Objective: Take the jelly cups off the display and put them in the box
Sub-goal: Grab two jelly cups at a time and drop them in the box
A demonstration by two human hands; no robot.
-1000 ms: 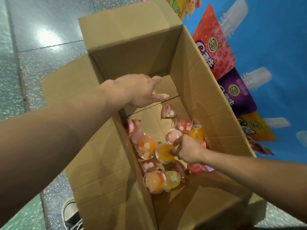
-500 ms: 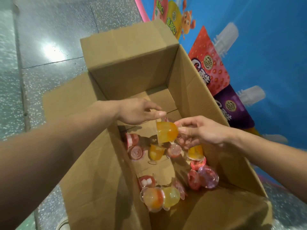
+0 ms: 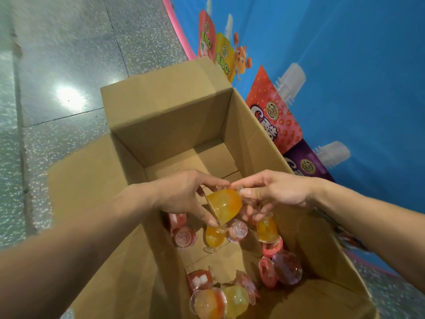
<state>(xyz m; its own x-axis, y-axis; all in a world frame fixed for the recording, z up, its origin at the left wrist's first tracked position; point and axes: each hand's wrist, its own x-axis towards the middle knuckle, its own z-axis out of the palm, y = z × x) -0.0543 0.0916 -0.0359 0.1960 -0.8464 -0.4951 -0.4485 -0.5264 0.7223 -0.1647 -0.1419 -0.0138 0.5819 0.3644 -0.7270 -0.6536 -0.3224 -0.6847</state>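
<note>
At the far left the speckled tiled floor (image 3: 57, 54) is catching a bright glare. The open cardboard box (image 3: 170, 125) is standing on it with its flaps spread. Our left hand (image 3: 184, 196) is reaching in over the left wall. Its thumb and forefinger are curling round the flat end of an orange jelly cup (image 3: 226, 204), pinching it top and bottom. The cup is hanging in the air above the middle of the box, clear of the bottom. It is lying on its side with its long axis running roughly left to right. The flat end is facing our left hand and the rounded end is pointing at our right hand (image 3: 278, 192). That hand is coming in over the right wall and is gripping the cup too. Its thumb is pressing on the rounded end and its forefinger is lying over the top, touching the left forefinger. Beneath both hands, loose jelly cups (image 3: 266, 230) in orange, red, yellow and purple are lying tumbled on the box bottom, pointing every which way. Just beside the box on the right, the blue display panel (image 3: 356, 65) is showing a printed strawberry pouch (image 3: 273, 118) with a purple pouch (image 3: 305, 164) below it.
</note>
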